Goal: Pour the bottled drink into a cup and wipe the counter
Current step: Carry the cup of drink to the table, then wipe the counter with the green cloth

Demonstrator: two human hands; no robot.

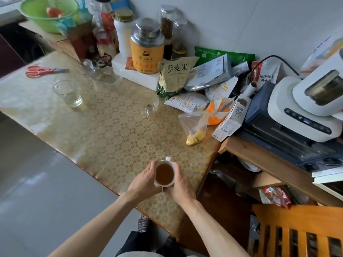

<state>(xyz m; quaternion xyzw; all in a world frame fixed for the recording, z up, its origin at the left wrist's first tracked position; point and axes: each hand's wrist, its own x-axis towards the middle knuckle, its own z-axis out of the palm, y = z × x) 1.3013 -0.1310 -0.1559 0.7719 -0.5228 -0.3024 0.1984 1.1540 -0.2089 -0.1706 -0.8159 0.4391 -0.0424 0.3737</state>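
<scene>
Here, both hands, left hand (143,179) and right hand (181,185), curled their fingers around a brimming white cup (164,173) above the surface's (115,130) near edge; any jolt risked spilling the brown drink.

Head view, steeply down over counter (115,130)

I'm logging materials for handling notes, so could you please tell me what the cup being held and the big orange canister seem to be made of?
The cup, gripped by both hands, looks like glazed white ceramic: opaque, smooth rim, brown drink inside. The orange canister looks like metal: a shiny silver lid and shoulder with reflections, and a printed orange label or coat on its body.
</scene>
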